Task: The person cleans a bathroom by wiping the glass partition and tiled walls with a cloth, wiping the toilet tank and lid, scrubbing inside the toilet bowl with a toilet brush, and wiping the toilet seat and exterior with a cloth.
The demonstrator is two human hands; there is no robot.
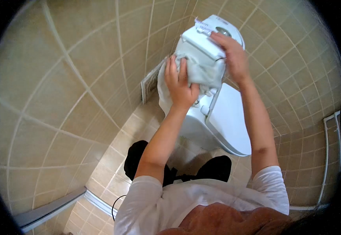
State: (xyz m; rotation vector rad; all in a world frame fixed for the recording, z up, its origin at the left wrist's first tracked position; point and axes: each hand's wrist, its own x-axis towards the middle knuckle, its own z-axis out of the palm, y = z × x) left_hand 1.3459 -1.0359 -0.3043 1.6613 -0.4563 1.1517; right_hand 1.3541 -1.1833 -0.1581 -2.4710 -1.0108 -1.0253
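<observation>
Against the toilet tank (pixel 201 42), the whitish cloth (pixel 205 73) looks crumpled.

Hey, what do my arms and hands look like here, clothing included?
You have short white sleeves, leaving both forearms bare. Your left hand and right hand are ungloved, with no watch visible; the right is slightly blurred. A thin dark cord shows beside the left sleeve.

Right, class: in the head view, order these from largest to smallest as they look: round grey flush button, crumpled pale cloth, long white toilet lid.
1. Long white toilet lid
2. Crumpled pale cloth
3. Round grey flush button
</observation>
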